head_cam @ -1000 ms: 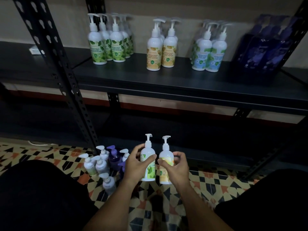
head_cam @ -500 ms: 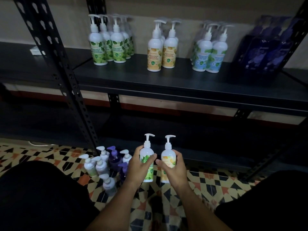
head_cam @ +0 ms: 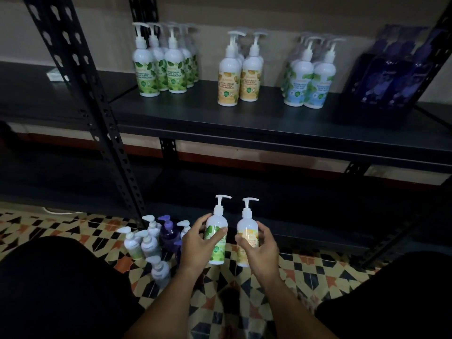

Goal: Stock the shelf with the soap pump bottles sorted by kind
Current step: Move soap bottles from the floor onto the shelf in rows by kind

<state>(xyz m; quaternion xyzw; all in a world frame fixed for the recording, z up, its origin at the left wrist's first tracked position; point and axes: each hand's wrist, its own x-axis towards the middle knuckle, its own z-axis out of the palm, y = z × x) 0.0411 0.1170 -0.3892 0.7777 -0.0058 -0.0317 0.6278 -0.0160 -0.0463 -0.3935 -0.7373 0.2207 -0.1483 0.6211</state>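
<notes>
My left hand (head_cam: 195, 243) grips a white pump bottle with a green leaf label (head_cam: 216, 228), held upright above the tiled floor. Beside it, my right hand (head_cam: 263, 245) grips a white pump bottle with a yellow label (head_cam: 247, 231), also upright. On the black shelf (head_cam: 244, 123) stand sorted groups: green-label bottles (head_cam: 161, 67), yellow-label bottles (head_cam: 239, 74), blue-label bottles (head_cam: 310, 77) and dark purple bottles (head_cam: 393, 69) at the far right. A cluster of loose bottles (head_cam: 154, 241), white ones and a purple one, stands on the floor left of my hands.
A perforated black upright post (head_cam: 80, 94) rises at the left. A lower shelf (head_cam: 305, 216) lies dark behind my hands. The floor (head_cam: 244, 285) has patterned tiles. My dark-clothed knees fill both lower corners. A small white item (head_cam: 57, 75) lies on the far left shelf.
Both hands have lifted the two bottles slightly upward and shifted their grip; the shelf groups and the floor cluster stay as they were.
</notes>
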